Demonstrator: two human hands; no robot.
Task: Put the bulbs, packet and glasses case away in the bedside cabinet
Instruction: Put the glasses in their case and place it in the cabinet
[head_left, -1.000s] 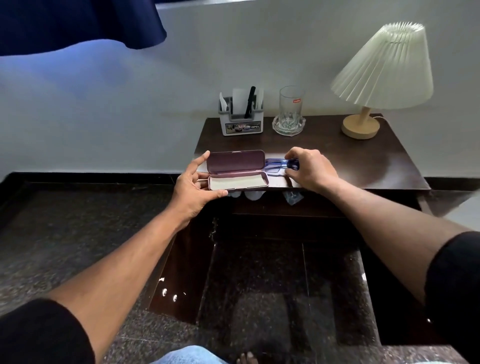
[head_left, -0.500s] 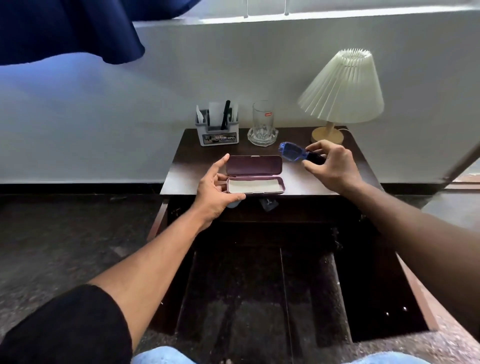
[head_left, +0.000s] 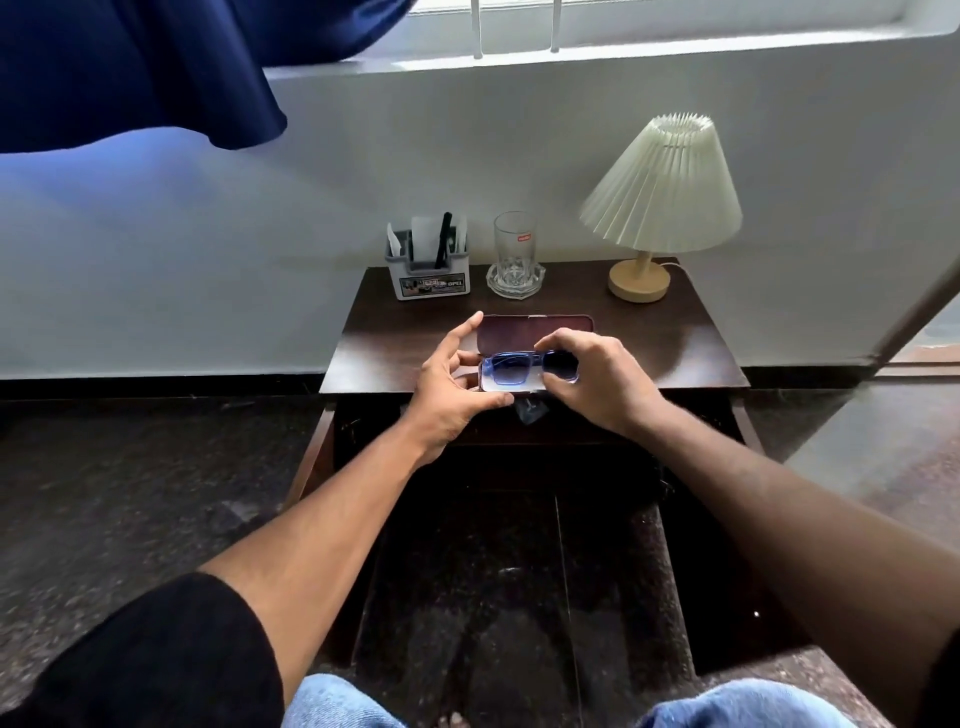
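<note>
Glasses case (head_left: 535, 332) open at centre of frame, on top of bedside cabinet (head_left: 675, 353) near its front edge. Maroon lid tilted up toward the wall, base mostly hidden by glasses and hands. Blue-framed glasses (head_left: 511, 370) w/ tinted lenses, lying across the base; can't tell if fully seated.

L hand (head_left: 449, 387) at L end of case, gripping it: thumb along front edge, index stretched up & apart to lid's corner, other fingers curled against the end. R hand (head_left: 602, 387) over R half of glasses, pinching the frame btwn thumb below and curled fingers above; R lens mostly covered.

Small dark item (head_left: 531, 413) just under front edge, centre; can't tell what. Cabinet door (head_left: 311, 457) swung open, lower L of the top; inside dark.

Back row of top, L to R: grey organiser (head_left: 431, 283) w/ black pen (head_left: 443, 244), clear glass (head_left: 514, 241) standing in cut-glass dish (head_left: 515, 283), lamp (head_left: 662, 197) w/ pleated cream shade on round wooden base. Navy curtain (head_left: 130, 67) upper L of frame. Black sleeve (head_left: 130, 660) and blue jeans (head_left: 337, 706) along bottom edge.
</note>
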